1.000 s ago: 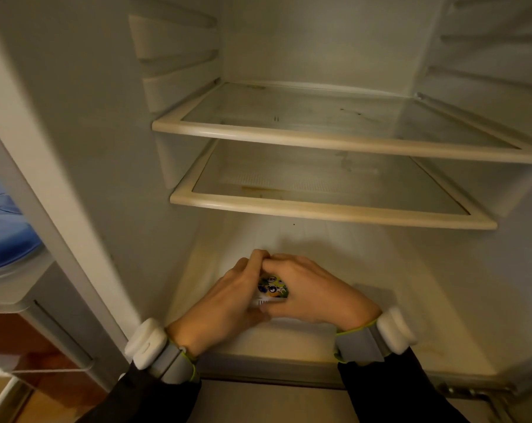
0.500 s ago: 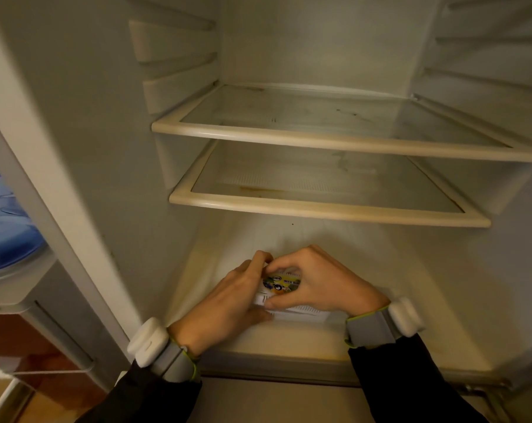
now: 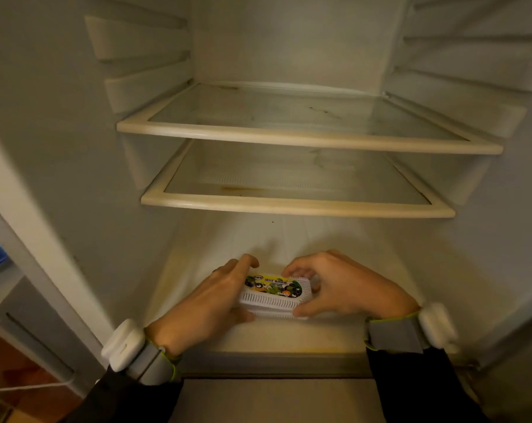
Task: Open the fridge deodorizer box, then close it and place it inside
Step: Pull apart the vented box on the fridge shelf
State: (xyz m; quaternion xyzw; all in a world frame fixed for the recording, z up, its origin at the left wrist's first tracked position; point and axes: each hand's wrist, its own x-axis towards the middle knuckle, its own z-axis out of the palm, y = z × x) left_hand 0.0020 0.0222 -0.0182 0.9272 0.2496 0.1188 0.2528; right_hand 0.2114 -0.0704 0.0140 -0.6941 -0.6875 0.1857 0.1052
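The deodorizer box [image 3: 274, 293] is a small white slotted case with a colourful label on top. It lies flat on the fridge floor [image 3: 289, 334], near the front. My left hand [image 3: 206, 303] grips its left end, thumb at the front, fingers over the back edge. My right hand [image 3: 344, 285] holds its right end, thumb at the front corner and fingertips on the top back edge. The box looks closed; its seam is partly hidden by my fingers.
Two glass shelves with cream rims, the lower one [image 3: 295, 206] and the upper one [image 3: 307, 138], hang above the box. The fridge's side walls close in left and right. The front sill [image 3: 274, 361] runs below my wrists.
My hands have drawn apart to the ends of the box, uncovering its label and slotted side. The box now lies flat on the fridge floor.
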